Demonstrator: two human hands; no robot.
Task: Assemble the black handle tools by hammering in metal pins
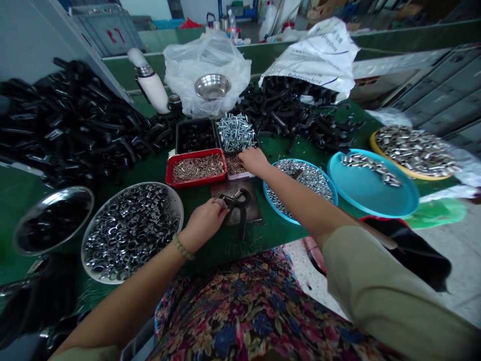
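Note:
My left hand [205, 220] is closed around a black clamp part [237, 200] that rests on a dark metal plate [235, 198] on the green table. My right hand [253, 159] reaches forward with its fingers curled down into a small white tray of thin pins [233, 165]; whatever it pinches is hidden. A red tray of similar pins [196, 168] sits just left of that hand. Behind it stand a black tray of silver screws [236, 131] and a black tray of dark parts [195, 135].
A large bowl of shiny rings [130, 230] and a steel bowl [52, 218] stand at the left. Blue plates [372, 188] with small metal pieces and a yellow plate [413, 150] lie at the right. Piles of black plastic parts [75, 125] and bags fill the back.

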